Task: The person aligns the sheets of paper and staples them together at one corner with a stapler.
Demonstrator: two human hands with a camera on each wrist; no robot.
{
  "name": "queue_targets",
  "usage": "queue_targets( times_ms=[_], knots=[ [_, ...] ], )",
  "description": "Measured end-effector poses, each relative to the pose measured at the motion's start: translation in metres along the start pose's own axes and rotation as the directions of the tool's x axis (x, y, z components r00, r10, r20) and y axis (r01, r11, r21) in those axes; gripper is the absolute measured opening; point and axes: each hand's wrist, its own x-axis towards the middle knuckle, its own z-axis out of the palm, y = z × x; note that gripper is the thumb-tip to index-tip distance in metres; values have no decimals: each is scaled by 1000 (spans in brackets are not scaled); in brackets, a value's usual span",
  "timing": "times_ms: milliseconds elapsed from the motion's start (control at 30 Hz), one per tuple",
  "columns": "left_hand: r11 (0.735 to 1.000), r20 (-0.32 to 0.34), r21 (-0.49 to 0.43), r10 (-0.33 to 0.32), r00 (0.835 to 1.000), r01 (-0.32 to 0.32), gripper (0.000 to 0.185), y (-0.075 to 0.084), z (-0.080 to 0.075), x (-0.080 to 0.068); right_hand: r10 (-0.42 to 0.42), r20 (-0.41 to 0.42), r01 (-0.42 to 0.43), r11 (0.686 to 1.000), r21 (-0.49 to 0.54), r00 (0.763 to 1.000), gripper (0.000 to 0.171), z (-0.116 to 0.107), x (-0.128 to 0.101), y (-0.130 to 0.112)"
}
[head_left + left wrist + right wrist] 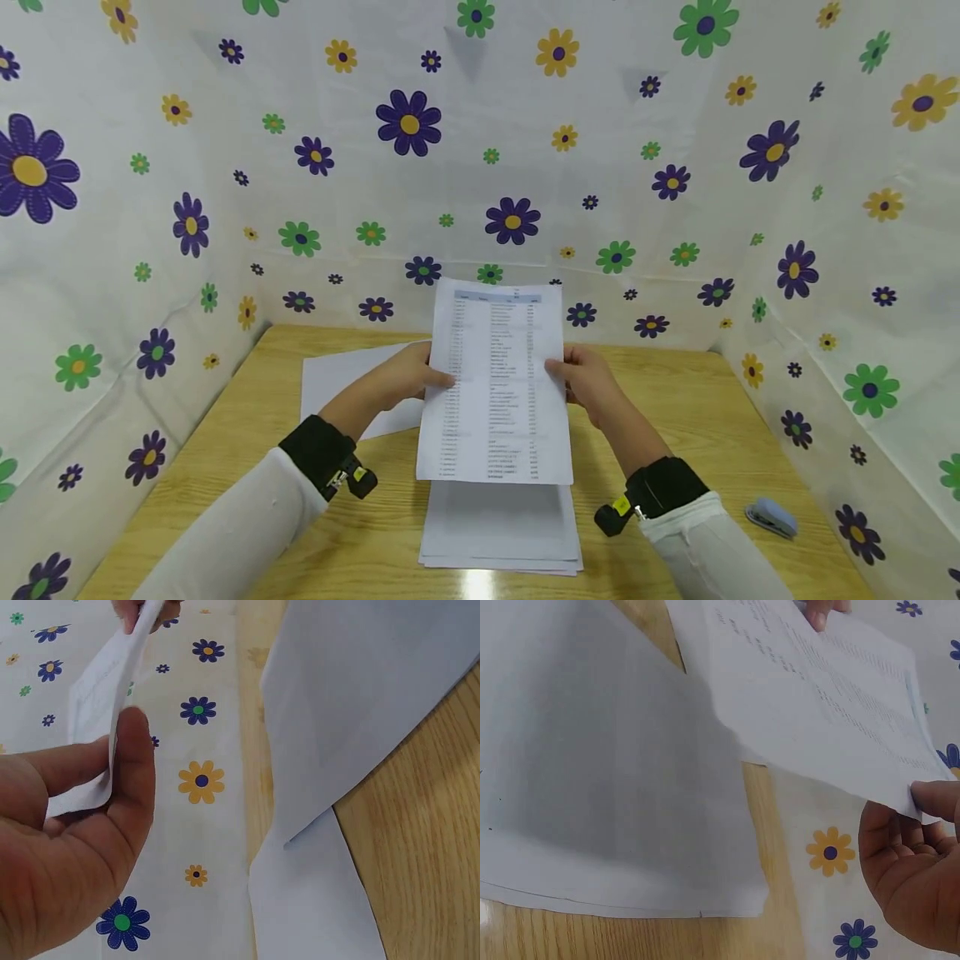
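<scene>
A printed sheet of paper (495,383), with a blue band across its top and columns of small text, is held up above the table. My left hand (408,372) pinches its left edge, thumb on the printed face and fingers behind. At the opposite edge my right hand (588,379) grips it the same way. In the left wrist view the paper (112,697) shows nearly edge-on between the thumb and fingers of my left hand (82,817). Under it, a stack of white paper (498,525) lies on the table, its far part hidden by the held sheet.
White paper (337,387) lies on the wooden table (225,467) behind my left forearm. A small light-blue stapler (772,517) rests near the right edge. Flower-patterned cloth (480,167) hangs around the back and both sides. Black camera bands circle both wrists.
</scene>
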Motion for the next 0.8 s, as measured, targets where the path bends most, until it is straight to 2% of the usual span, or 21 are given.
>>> queue_targets(
  times_ms=[133,267,500,700,800],
  knots=[
    [999,-67,-7,-44,997,43,42,0,-5,-1,18,-4,-18,999,-44,1000,32,1,-4,2],
    [996,-120,-20,-91,989,90,35,-2,-1,-4,34,-2,-34,995,-93,999,30,-1,-7,6],
    [989,-136,15,-144,980,148,31,-19,16,-6,102,42,-94,983,-156,994,28,-3,-10,27],
    [974,-143,117,-175,974,192,25,-35,28,-5,124,35,-112,965,-236,992,22,2,-11,47],
    [957,-154,188,-192,969,219,20,-44,32,-4,119,12,-109,941,-321,993,18,6,-12,57]
  ],
)
